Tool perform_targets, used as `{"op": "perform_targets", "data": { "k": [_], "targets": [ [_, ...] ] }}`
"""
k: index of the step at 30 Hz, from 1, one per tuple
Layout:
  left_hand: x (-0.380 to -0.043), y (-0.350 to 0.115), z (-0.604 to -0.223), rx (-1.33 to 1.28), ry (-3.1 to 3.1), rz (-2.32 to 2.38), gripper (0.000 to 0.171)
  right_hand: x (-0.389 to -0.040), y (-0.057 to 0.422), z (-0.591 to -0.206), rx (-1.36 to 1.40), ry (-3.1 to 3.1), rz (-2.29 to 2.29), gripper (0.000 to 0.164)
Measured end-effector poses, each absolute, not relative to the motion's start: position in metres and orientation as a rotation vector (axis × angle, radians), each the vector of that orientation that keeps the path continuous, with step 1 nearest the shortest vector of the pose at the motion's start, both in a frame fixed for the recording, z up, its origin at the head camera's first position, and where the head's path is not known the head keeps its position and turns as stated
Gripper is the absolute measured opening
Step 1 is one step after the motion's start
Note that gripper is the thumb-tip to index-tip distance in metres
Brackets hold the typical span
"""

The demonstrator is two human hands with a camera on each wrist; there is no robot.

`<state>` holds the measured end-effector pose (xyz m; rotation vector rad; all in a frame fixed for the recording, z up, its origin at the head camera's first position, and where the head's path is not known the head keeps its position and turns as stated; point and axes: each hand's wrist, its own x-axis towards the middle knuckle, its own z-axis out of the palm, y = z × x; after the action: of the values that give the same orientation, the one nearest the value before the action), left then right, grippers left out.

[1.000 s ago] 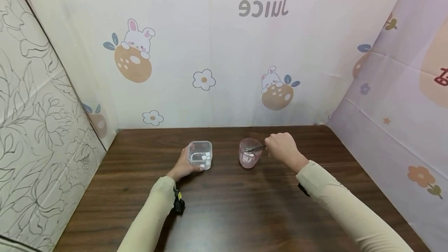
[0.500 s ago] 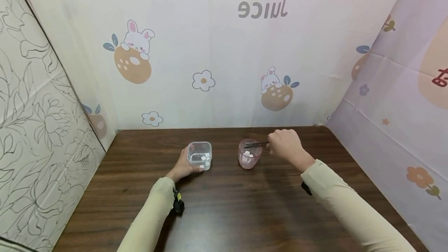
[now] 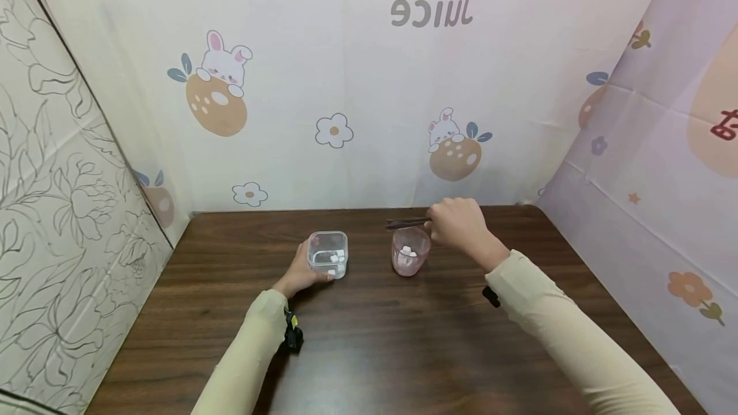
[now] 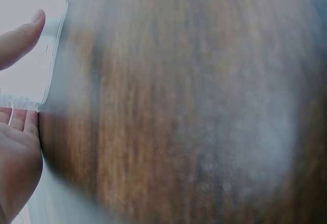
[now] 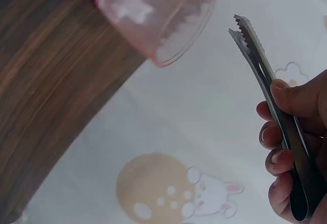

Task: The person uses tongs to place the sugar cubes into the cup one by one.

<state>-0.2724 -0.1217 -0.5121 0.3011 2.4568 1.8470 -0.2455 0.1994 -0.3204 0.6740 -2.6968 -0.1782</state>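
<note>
My left hand (image 3: 301, 272) grips a clear square plastic container (image 3: 327, 243) from its left side, thumb along the near wall. A few small white cubes (image 3: 337, 257) lie in its right part. To the right stands a pink see-through cup (image 3: 410, 261), upright, with several white cubes (image 3: 406, 252) inside. Metal tongs (image 5: 273, 88) with toothed tips are held in my right hand (image 3: 459, 226), thumb on one side and curled fingers on the other. Their tips are close together with nothing between them, and in the head view they hang above the cup's far rim.
Both vessels stand on a dark wooden table (image 3: 369, 344), towards its back edge. A printed cloth backdrop (image 3: 288, 69) rises right behind the table, and a patterned cloth wall closes off each side. Dark wrist cameras (image 3: 293, 333) sit under the sleeves.
My right hand has lifted the tongs up out of the cup, and moved slightly left over the last half second. The left hand and the container stay in place.
</note>
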Motion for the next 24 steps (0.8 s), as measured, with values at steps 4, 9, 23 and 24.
{"op": "perform_targets", "data": {
  "k": [4, 9, 23, 24],
  "targets": [
    [-0.273, -0.122, -0.512, 0.307, 2.439, 1.859, 0.109, -0.246, 0.182, -0.317, 0.707, -2.687, -0.188, 0.030],
    [-0.273, -0.121, -0.512, 0.297, 2.450, 1.850, 0.108, -0.248, 0.161, -0.317, 0.747, -2.687, -0.219, 0.017],
    [-0.272, -0.120, -0.510, 0.280, 2.466, 1.832, 0.108, -0.252, 0.115, -0.337, 0.911, -2.627, -0.251, 0.041],
    [-0.272, -0.120, -0.509, 0.278, 2.465, 1.834, 0.108, -0.253, 0.113, -0.338, 0.924, -2.621, -0.257, 0.040]
  ]
}}
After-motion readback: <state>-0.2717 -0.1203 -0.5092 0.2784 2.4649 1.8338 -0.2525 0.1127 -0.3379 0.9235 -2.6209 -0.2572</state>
